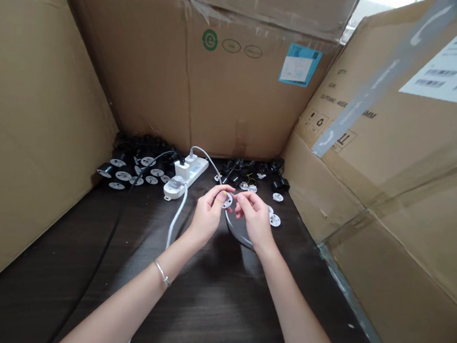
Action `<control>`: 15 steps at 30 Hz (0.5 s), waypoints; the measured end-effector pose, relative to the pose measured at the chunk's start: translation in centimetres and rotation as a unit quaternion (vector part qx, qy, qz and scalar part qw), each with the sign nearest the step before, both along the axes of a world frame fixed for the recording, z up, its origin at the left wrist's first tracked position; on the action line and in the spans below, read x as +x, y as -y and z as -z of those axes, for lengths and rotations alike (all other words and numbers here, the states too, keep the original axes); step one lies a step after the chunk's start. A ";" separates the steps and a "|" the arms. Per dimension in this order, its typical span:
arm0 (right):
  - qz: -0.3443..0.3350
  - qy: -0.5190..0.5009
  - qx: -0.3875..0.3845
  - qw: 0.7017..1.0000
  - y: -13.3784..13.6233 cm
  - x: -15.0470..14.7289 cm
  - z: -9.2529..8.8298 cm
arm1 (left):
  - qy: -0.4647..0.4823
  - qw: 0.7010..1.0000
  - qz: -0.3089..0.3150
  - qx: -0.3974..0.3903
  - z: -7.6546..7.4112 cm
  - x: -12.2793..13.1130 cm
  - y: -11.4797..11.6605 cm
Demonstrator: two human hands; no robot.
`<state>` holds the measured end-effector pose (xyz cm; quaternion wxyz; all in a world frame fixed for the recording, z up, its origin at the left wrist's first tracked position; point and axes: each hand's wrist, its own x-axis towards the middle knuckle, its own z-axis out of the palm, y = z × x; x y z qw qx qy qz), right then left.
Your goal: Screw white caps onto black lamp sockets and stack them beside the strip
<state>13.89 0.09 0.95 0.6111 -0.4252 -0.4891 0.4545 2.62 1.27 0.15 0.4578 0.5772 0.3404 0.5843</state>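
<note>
White and round, the disc is pinched between the thumb and fingers of the left hand, held up over the dark counter. Its flat, slotted face is turned toward the camera; on so round a shape I cannot tell a long axis. The left forearm, with a silver bangle at the wrist, and the right forearm reach forward and converge. The right hand has curled fingers and thumb bunched just beside the disc; whether they pinch anything, I cannot tell.
</note>
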 end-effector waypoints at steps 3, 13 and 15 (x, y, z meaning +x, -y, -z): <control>0.000 0.004 0.005 1.000 0.0 0.0 0.0 | 0.005 1.000 0.002 -0.001 -0.1 0.1 0.0; 0.014 0.007 0.012 1.000 -0.1 0.2 -0.1 | 0.167 0.968 0.131 -0.136 0.3 0.0 -0.6; 0.018 0.011 0.013 1.000 -0.2 0.3 -0.1 | 0.170 0.966 0.125 -0.148 0.2 0.0 -0.5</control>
